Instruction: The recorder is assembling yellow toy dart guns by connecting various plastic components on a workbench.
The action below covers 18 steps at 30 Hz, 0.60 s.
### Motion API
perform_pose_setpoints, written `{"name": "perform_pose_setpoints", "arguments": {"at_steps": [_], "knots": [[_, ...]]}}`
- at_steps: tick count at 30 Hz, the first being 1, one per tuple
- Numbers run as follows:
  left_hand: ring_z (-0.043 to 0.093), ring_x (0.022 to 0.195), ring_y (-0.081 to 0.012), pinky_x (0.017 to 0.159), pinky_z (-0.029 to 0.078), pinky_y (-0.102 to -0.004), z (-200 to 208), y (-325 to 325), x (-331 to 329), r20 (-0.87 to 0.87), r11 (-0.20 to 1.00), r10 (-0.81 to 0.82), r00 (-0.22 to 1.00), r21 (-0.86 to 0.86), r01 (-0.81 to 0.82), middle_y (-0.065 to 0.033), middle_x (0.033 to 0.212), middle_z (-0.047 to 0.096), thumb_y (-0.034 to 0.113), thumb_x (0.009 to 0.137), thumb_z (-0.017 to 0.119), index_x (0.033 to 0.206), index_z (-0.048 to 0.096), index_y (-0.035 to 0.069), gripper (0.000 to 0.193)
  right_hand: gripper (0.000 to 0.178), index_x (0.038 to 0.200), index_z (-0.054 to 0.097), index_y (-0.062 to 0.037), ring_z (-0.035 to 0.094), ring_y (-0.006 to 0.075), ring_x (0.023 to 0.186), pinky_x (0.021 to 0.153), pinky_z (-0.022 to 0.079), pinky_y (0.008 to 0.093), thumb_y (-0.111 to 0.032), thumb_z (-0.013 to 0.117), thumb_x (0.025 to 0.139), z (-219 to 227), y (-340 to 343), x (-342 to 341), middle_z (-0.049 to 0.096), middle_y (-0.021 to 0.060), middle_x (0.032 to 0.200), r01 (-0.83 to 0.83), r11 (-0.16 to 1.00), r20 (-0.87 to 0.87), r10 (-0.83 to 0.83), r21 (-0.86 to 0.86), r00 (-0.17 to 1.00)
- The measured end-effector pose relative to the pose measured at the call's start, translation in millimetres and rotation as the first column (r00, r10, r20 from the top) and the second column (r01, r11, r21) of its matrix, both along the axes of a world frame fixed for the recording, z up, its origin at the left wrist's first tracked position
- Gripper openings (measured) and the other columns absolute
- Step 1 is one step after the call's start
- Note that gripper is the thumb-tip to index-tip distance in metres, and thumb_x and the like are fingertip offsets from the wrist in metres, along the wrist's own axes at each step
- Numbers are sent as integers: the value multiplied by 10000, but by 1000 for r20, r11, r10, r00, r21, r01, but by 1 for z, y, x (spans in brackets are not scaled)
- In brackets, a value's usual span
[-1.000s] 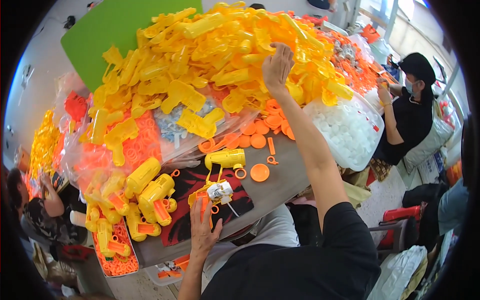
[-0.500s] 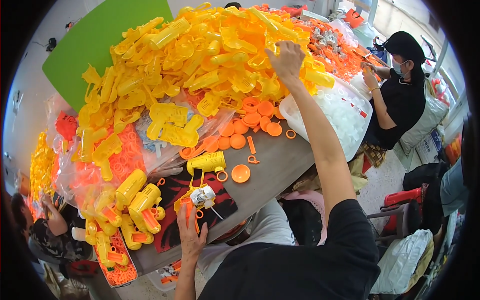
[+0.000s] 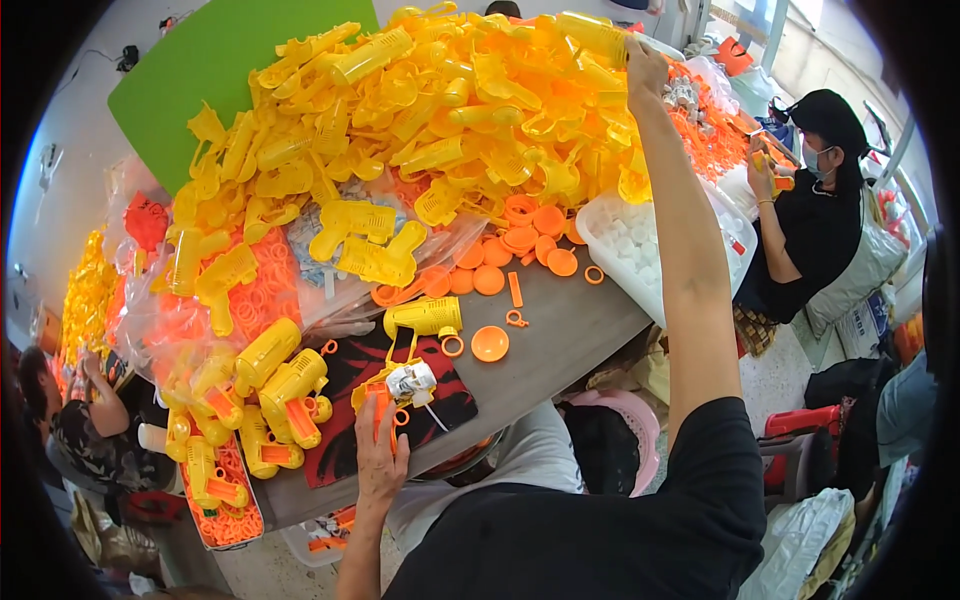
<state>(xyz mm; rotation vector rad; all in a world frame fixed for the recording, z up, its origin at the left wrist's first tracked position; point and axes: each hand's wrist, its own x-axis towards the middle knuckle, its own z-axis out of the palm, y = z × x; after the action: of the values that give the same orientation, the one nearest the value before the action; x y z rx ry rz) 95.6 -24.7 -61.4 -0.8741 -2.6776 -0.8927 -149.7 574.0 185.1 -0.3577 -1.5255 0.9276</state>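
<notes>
At the far right edge of the heap, my right hand (image 3: 646, 72) is closed on the end of a yellow plastic shell half (image 3: 590, 36), shaped like part of a toy gun. My left hand (image 3: 380, 460) is near the table's front edge, its fingers round the orange grip part of a yellow toy-gun shell (image 3: 368, 384). That shell lies on a dark red-and-black mat (image 3: 330, 450). A white motor unit (image 3: 411, 381) with a thin white strip sits in it. Just beyond lies another yellow toy-gun body (image 3: 425, 315), beside an orange ring (image 3: 453, 346) and an orange cap (image 3: 490, 344).
A tall heap of yellow shells (image 3: 430, 110) covers the far table. Several assembled yellow bodies (image 3: 290, 395) stand at left above a tray of orange rings (image 3: 232, 535). Right of the orange discs (image 3: 520, 238) is a white tub (image 3: 620, 265). A masked co-worker (image 3: 805, 210) works at right.
My right hand has moved farther out and right over the heap and now grips a yellow shell half. My left hand stays at the shell on the mat. The whole view has shifted slightly.
</notes>
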Motion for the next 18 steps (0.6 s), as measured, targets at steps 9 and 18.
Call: {"name": "perform_pose_setpoints", "arguments": {"at_steps": [9, 18], "knots": [[313, 1434, -427, 1182, 283, -493, -2, -6, 3, -8, 1000, -3, 1000, -1, 3, -231, 1547, 317, 17, 879, 583, 1441, 443, 22, 579, 240, 1073, 673, -34, 662, 153, 933, 803, 535, 307, -244, 644, 961, -53, -104, 71, 706, 55, 1000, -699, 555, -280, 656, -451, 701], [380, 1381, -389, 1131, 316, -472, 92, -7, -35, -408, 965, 199, 891, 241, -106, -204, 1510, 392, 170, 839, 771, 1433, 472, 27, 681, 321, 1152, 685, 10, 640, 96, 958, 836, 504, 262, -263, 628, 994, -92, -265, 148, 705, 42, 1075, -855, 160, 89, 987, -494, 133]]}}
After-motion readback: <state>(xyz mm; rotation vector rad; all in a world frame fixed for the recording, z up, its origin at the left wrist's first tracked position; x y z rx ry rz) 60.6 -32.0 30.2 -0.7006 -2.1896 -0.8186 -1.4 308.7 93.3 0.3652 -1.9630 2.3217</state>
